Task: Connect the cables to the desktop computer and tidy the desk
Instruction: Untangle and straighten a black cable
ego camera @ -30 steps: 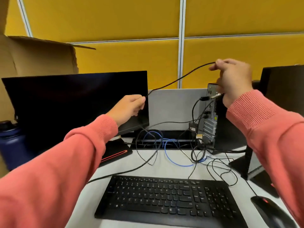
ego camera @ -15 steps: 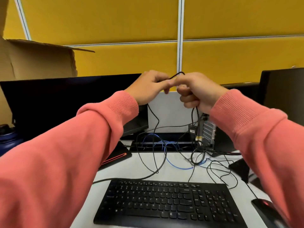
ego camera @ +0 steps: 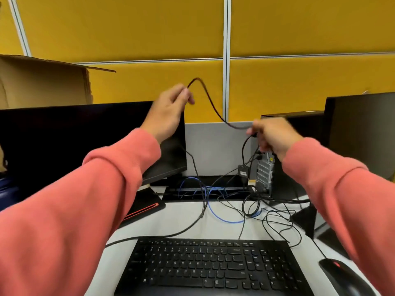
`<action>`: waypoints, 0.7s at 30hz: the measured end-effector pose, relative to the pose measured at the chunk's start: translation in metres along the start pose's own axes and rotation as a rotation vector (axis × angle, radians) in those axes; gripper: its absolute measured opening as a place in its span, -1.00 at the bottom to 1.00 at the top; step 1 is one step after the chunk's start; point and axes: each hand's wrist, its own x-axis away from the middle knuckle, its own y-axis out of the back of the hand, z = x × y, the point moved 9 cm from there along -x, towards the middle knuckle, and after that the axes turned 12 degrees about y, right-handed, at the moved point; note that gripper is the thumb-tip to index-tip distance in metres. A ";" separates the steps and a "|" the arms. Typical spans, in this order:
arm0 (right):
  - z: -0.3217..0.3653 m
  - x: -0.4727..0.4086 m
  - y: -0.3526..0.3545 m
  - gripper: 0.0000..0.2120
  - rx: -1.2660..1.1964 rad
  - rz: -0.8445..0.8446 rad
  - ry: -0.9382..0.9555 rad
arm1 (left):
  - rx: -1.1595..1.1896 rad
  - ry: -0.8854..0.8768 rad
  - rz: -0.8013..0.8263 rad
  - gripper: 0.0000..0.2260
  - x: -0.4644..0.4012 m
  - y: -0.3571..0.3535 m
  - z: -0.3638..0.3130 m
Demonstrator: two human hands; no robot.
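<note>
- Half a second ago the two hands met in front of the partition, pinching one short loop of black cable between them; now they have drawn apart, and a longer run of that black cable (ego camera: 215,107) is strung between them.
- The left hand (ego camera: 168,112) is raised above the top edge of the left monitor (ego camera: 85,142), its fingertips pinching the cable just below the cable's high bend.
- The right hand (ego camera: 275,136) sits lower, close in front of the desktop computer (ego camera: 277,167), fingers curled around the cable where it turns down towards the rear ports.
- Judging by this spreading, the person is measuring off slack hand over hand, probably to gather the excess into loops, which serves the tidying half of the task.
- Whether the cable's far end is already plugged into the computer cannot be told; the right hand hides that part of the back panel.
- Below the left hand the cable drops behind the monitor's edge and trails across the desk (ego camera: 183,216) past the keyboard (ego camera: 213,268).
- A tangle of thin black leads and a blue cable (ego camera: 222,218) lies loose on the desk beside the computer's base, so sorting remains.
- The one container in view is a cardboard box (ego camera: 42,82) at far left behind the monitor; its flap stands open, but its contents are not visible from here.
- A mouse (ego camera: 344,276) rests at lower right.
</note>
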 end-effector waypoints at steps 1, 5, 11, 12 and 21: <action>-0.007 0.003 -0.012 -0.80 0.101 0.086 -0.014 | -0.068 -0.092 -0.035 -0.71 -0.006 0.005 -0.022; 0.038 0.007 -0.038 -0.61 0.029 0.072 0.153 | -0.416 -0.291 0.052 -0.73 -0.012 -0.014 -0.081; 0.094 0.022 -0.061 -0.80 -0.241 0.329 0.190 | -0.628 -0.241 0.271 -0.71 -0.001 -0.053 -0.052; 0.094 0.020 -0.057 -0.78 -0.118 0.323 0.219 | -0.591 -0.238 0.290 -0.68 0.003 -0.053 -0.046; 0.054 0.000 0.037 -0.69 -0.097 -0.464 0.291 | -0.247 0.087 0.215 -0.63 0.023 -0.026 0.050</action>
